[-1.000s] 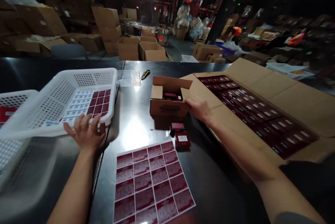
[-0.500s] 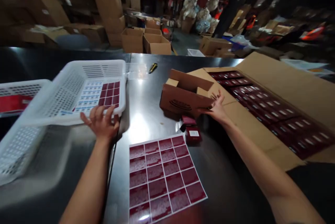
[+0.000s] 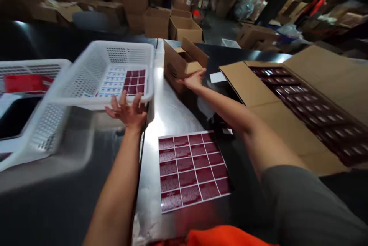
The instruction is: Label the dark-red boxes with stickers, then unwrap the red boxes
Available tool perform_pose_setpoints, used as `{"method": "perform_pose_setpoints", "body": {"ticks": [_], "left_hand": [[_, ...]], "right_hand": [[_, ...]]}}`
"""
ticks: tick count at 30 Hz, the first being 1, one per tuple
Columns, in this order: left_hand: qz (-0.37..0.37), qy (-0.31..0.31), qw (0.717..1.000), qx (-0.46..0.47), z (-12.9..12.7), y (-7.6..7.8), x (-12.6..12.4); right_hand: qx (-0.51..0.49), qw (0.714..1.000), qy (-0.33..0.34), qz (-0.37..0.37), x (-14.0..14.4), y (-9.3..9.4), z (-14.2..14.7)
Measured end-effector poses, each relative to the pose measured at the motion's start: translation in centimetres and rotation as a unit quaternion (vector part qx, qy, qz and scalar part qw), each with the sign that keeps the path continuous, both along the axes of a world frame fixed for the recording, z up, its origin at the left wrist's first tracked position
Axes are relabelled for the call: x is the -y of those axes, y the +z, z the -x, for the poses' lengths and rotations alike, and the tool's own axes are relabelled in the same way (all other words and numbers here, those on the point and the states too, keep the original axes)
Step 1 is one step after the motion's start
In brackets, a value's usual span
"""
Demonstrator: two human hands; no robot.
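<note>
1. Head view, right side: the right hand [image 3: 194, 80] is stretched far across the dark, shiny surface [image 3: 172, 115] to the small cardboard box [image 3: 179, 63]. Its fingers lie fairly flat along the box's near flap and edge, pressing rather than gripping. The box sits tilted at the far middle of the surface, just left of the big open carton [image 3: 287, 85], so the long reach suits a push or a steadying touch.

2. Head view, left side: the left hand [image 3: 128, 111] has its fingers spread wide under the near rim of the white basket [image 3: 86, 81], touching it from below with nothing enclosed. The basket rides tilted, its near edge propped on the hand, which keeps the label sheets inside it in sight.

3. Head view, near middle: a sheet of dark red labels [image 3: 192, 167] lies flat between the two arms, within easy reach.

4. Head view, right: rows of dark red packs fill the carton, flaps folded out for access.
</note>
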State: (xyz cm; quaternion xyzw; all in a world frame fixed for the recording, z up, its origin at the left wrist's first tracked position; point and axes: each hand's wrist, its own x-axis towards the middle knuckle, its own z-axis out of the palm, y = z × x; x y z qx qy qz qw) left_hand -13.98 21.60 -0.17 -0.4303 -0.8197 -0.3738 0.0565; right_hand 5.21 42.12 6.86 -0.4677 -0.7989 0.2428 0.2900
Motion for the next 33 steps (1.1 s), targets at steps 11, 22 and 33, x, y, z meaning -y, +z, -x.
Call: {"method": "perform_pose_setpoints", "body": {"ticks": [11,22,33], "left_hand": [[-0.123,0.058,0.990,-0.030,0.7,-0.5,0.2],[0.121,-0.327,0.930,-0.116,-16.5,4.3,2.6],[0.229,-0.392,0.884,-0.111,-21.4,2.2,4.2]], "right_hand": [[0.055,0.978,0.202,-0.016,11.5,3.4,-12.9],[0.072,0.992,0.094,-0.053,21.3,-8.3,-24.4],[-0.134,0.984,0.104,0.061,19.4,-7.2,-24.4]]}}
